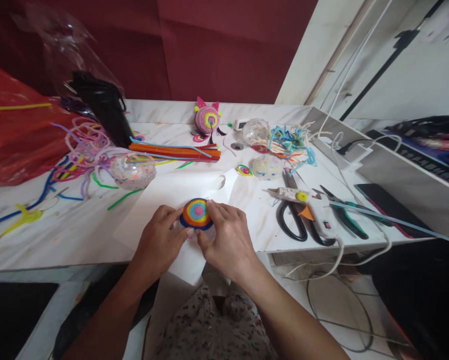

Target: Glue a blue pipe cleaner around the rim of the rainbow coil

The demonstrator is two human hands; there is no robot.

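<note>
A round disc of coiled pipe cleaners point(197, 212) lies over the white paper point(136, 222) near the table's front edge. Its rings run from a pink middle through light blue, yellow and orange to a dark blue rim. My left hand point(162, 237) grips the left rim, thumb at the lower edge. Fingers of my right hand point(228, 235) press on the right rim, with the thumb below. Farther back stands a pink ball-shaped figure point(205, 120) with ears and one ringed eye. A small eye-shaped coil point(244, 170) rests to the right of the paper.
On the right lie a glue gun point(320, 212), scissors point(292, 222) and pliers point(348, 220), with cables trailing off the edge. Orange pipe cleaners point(175, 151), clear balls point(132, 171) and a black bottle point(102, 107) stand behind. A red bag point(17, 135) fills the left.
</note>
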